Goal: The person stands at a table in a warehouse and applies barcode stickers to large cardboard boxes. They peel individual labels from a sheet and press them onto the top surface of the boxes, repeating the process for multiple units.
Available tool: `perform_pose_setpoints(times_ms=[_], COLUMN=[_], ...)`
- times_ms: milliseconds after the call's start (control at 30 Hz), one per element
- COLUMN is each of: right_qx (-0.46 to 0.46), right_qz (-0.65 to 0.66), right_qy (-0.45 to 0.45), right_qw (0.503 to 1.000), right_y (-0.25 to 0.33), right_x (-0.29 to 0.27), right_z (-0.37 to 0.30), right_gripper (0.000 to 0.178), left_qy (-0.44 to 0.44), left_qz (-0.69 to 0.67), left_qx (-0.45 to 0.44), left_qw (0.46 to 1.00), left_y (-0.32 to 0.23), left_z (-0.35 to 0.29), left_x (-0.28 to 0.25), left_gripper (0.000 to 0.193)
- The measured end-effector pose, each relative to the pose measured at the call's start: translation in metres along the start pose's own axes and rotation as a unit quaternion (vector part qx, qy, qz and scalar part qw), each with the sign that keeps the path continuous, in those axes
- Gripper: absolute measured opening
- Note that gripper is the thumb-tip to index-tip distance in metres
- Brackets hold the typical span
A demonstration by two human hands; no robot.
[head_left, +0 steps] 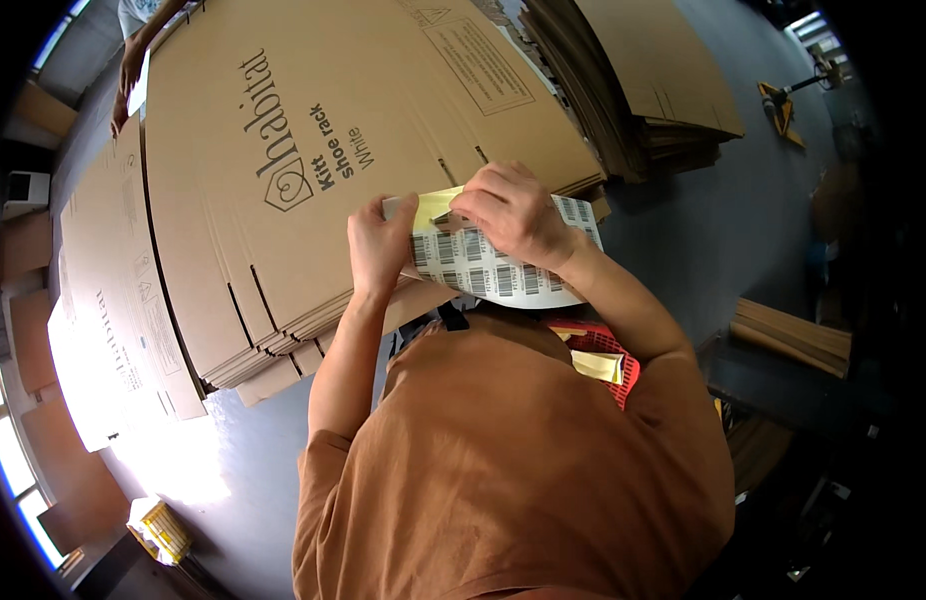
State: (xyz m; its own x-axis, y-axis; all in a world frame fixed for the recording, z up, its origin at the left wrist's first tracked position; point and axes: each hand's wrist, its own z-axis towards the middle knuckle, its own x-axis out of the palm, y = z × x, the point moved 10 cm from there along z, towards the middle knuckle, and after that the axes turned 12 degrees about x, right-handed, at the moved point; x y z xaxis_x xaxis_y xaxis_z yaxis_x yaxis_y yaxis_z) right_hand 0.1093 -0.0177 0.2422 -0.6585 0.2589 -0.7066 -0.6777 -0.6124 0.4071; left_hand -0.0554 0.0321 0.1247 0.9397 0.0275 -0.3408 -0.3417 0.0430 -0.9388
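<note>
A sheet of white barcode labels (498, 278) on yellowish backing is held in front of my chest, over the near edge of a stack of flattened cardboard boxes (383, 110). My left hand (379, 240) grips the sheet's left edge with the thumb on top. At the sheet's upper part, my right hand (515, 212) has its fingers pinched together at a label. Bare yellow backing shows between the two hands. Whether a label has come loose in the right fingers is hard to make out.
A red plastic basket (631, 380) with yellow paper sits by my right side. More flattened cartons (673, 70) are stacked at the far right. Another person's hand (123, 110) rests by the boxes at far left. A yellow pallet jack (780, 110) stands on the grey floor.
</note>
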Motion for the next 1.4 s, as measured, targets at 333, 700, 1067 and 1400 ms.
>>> perform_pose_setpoints(times_ms=[333,700,1067,1400], right_qx=[0.234,0.241,0.305,0.541], right_qz=[0.097,0.079,-0.179,0.473], right_qy=[0.271,0.313,0.118,0.104], right_qw=[0.929,0.915,0.928,0.687], right_y=[-0.213,-0.234,-0.226,-0.112], right_x=[0.111,0.153,0.104,0.114], right_z=[0.129,0.128,0.144,-0.010], right_gripper=[0.019,0.021,0.049,0.029], left_qy=[0.149,0.112,0.222,0.120], left_qz=[0.110,0.191,0.261,0.205], left_qx=[0.196,0.355,0.296,0.360], left_qw=[0.963,0.909,0.892,0.902], left_y=[-0.029,-0.043,-0.035,-0.029], left_z=[0.046,0.087,0.091,-0.056], left_x=[0.068,0.081,0.097,0.010], left_gripper=[0.020,0.022,0.022,0.010])
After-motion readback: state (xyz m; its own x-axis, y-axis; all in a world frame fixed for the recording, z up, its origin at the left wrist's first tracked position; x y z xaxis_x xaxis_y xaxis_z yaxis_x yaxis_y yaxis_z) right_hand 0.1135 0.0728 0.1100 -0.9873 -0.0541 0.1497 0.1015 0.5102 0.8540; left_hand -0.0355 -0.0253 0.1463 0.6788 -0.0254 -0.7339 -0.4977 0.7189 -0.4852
